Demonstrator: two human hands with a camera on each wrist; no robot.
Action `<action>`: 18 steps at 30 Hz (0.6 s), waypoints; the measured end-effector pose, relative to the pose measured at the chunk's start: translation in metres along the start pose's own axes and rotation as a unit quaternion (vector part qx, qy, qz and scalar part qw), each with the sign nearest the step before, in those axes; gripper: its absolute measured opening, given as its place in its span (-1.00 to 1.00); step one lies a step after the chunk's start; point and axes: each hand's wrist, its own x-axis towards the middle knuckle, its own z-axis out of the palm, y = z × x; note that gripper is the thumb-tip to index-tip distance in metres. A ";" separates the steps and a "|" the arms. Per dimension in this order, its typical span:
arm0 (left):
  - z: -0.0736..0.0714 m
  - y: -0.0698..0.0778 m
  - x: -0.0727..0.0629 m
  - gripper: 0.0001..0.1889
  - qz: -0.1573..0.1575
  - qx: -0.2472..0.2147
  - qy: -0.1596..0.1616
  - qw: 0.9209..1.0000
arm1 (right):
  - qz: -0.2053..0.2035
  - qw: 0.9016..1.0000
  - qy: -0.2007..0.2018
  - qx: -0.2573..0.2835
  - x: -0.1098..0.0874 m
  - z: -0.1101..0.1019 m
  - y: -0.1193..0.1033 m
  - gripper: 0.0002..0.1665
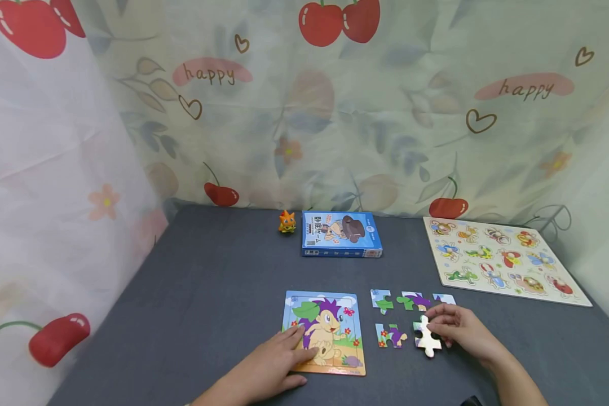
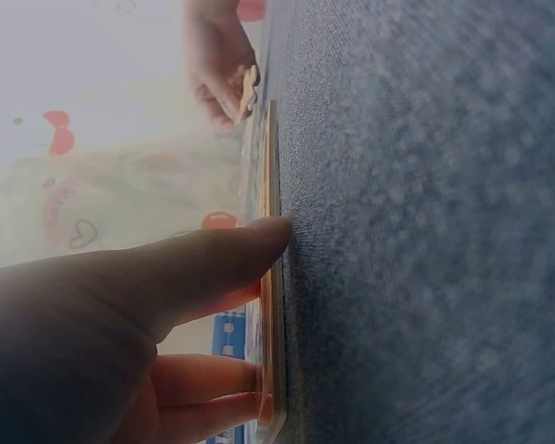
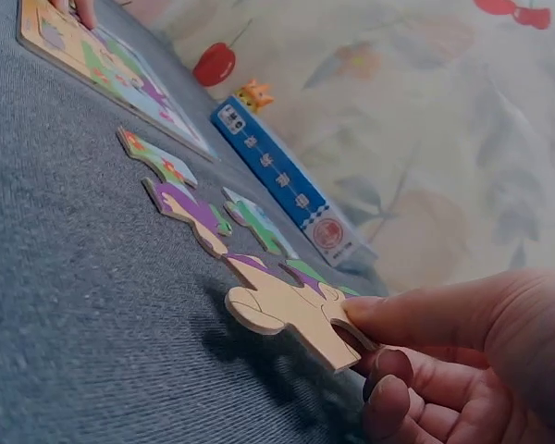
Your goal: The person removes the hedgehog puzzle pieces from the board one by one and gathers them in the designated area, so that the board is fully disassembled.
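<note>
One jigsaw piece (image 1: 426, 337) is in play: the right hand (image 1: 459, 328) pinches it by one edge between thumb and fingertips, plain back up, lifted at a tilt just above the grey desk (image 1: 208, 293), right of the puzzle frame (image 1: 325, 331). In the right wrist view the piece (image 3: 291, 313) reads as a flat sheet of pale card or thin wood, with one lobe sticking out free and the thumb (image 3: 425, 310) lying over the top at a notch. My read: very light, stiff, not fragile, but thin enough that it lies flush on the cloth and is hard to get under; the fabric looks grippy, so sliding it is not easy either. Best hold is an edge pinch near the body, not on a tab, since a tab gives little surface and lets the piece swivel. Printed face likely slicker than the raw back. The left hand (image 1: 279, 361) lies flat, fingers straight, pressing on the lower left of the frame; the left wrist view shows the fingers (image 2: 213, 259) on the frame edge (image 2: 270, 277), which sits thin and rigid on the desk. Four loose pieces (image 1: 391, 335) lie face up between the frame and the right hand. Farther back: blue box (image 1: 341, 234), small orange figure (image 1: 286, 221), wooden animal peg puzzle (image 1: 502, 260) at right.
</note>
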 end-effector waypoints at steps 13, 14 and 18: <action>0.000 0.001 0.000 -0.51 -0.004 -0.007 -0.003 1.000 | -0.025 0.999 0.025 -0.020 0.002 0.008 0.005 -0.49; 0.000 0.001 0.000 -0.51 -0.003 -0.005 -0.001 1.000 | -0.029 0.999 0.031 -0.024 0.003 0.008 0.005 -0.50; 0.000 0.000 -0.001 -0.52 0.001 0.000 0.005 1.000 | -0.042 0.997 0.050 -0.042 0.003 0.010 0.005 -0.56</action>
